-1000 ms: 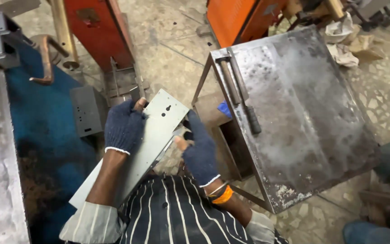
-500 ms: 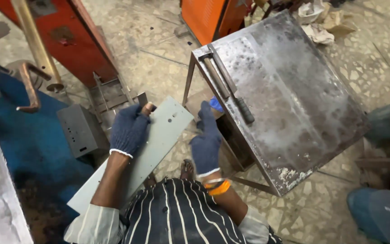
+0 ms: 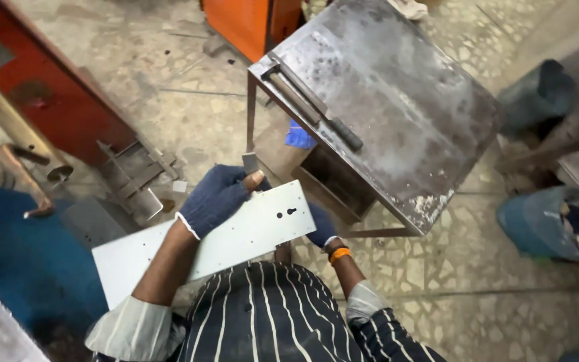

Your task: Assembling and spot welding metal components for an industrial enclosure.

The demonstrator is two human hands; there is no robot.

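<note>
sheet metal is what the hands carry: a long, flat, pale grey metal panel [image 3: 236, 238] with a few small punched holes near its far end, held slanted above the lap and the speckled stone floor [image 3: 477, 268]. the left hand [image 3: 216, 196], in a dark blue knit glove with one fingertip worn through, closes its fingers over the panel's upper edge near that holed end. the right hand [image 3: 319, 231], gloved the same way and with an orange band at the wrist, sits mostly hidden under the panel's far corner; i cannot tell how its fingers are set.

the panel looks thin, stiff and fairly light for its length, smooth-faced and likely slippery, with cut edges that may be sharp. its long edges, with the hands set apart, look like the sound place to hold it, so it does not flex or swing.

just beyond stands a worn steel work table [image 3: 397, 114], its top blotched and dull, with a dark long-handled tool [image 3: 316, 107] lying along its near edge. an orange machine body [image 3: 249, 23] stands behind, a red one [image 3: 48, 100] to the left.
</note>
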